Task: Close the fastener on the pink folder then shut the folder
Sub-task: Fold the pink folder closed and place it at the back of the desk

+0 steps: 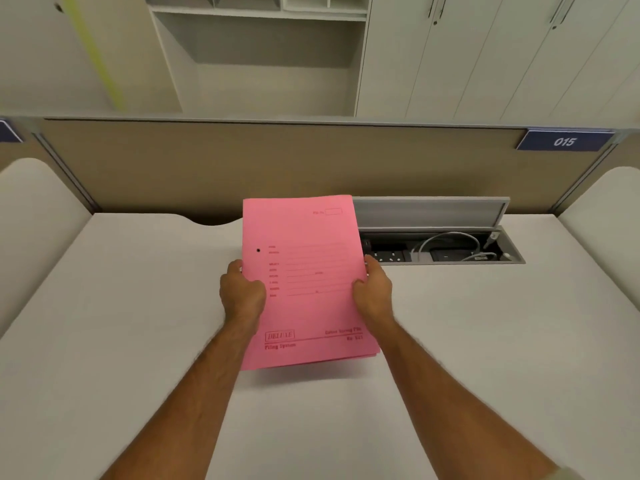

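Above the counter (138,306), the pink folder (304,282) is gripped shut-covered at both side edges by left hand (240,289) and right hand (372,289); level lowering is advised, fastener unseen.

**Both hands clamped at mid-height, arms reaching forward**

Two bare forearms extended forward from the bottom corners of the view, converging toward the centre. Left hand (242,291) curled around the left edge of the pink folder (304,282), thumb lying over the front, fingers tucked behind (hidden). Right hand (372,289) mirrored on the right edge, thumb pressed on the front face, fingertips wrapped out of sight behind. Wrists roughly level with each other, knuckles facing up toward the camera. A pale sleeve edge just visible at the right elbow.
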Motion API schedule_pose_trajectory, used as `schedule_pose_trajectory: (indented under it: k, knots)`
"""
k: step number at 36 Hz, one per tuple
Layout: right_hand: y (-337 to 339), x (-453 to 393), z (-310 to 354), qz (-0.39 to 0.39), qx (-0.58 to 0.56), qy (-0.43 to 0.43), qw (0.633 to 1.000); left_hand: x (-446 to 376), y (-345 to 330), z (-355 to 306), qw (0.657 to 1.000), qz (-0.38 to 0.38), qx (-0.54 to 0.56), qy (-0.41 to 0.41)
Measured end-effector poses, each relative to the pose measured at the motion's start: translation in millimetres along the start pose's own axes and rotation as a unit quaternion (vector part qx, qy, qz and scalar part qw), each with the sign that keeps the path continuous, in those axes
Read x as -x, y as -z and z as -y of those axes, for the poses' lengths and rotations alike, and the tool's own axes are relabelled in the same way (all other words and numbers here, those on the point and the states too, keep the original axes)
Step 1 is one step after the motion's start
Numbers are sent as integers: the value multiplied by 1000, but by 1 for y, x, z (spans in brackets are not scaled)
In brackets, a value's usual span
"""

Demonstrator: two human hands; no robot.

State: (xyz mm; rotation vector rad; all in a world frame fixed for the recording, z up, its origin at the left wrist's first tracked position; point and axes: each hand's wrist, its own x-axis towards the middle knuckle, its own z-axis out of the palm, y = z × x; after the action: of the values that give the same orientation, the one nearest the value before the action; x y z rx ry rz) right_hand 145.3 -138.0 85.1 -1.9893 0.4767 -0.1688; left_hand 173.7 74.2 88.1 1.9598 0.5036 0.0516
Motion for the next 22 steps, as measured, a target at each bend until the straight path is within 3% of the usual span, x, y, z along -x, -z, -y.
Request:
schedule_pose_trajectory:
  k: [11, 22]
  knots:
    - [-60, -48, 14, 31, 1, -13, 999, -69, -13, -1, 993, 0, -117, 11]
    - [-88, -77, 0, 61, 84, -37, 994, -102, -38, 18, 984, 15, -175, 21]
